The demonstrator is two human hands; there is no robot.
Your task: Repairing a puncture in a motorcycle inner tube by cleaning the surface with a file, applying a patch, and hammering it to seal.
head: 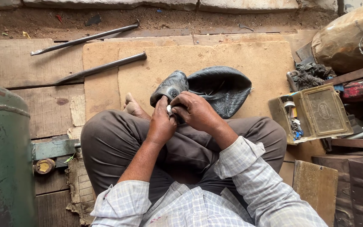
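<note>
Seen from the head, the left hand [161,126] and right hand [195,111] meet over the crossed legs, fingers curled shut together around a small pale object [169,110] pressed against the folded black rubber tube [215,90], which lies on the tan board [248,59] just ahead. To the right an open olive-tan rectangular tin [316,113] holds small colourful bits, its lid bearing an oval embossed mark; two dark metal bars [101,67] lie upper left, a green drum [1,155] stands left.

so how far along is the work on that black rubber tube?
Done: the black rubber tube is off any wheel and lies folded on the board, and the tool box stands open. In hand: the left hand and right hand pinch a small pale piece against the tube's end. Left: no finished patch shows, and the two metal bars lie untouched.
</note>
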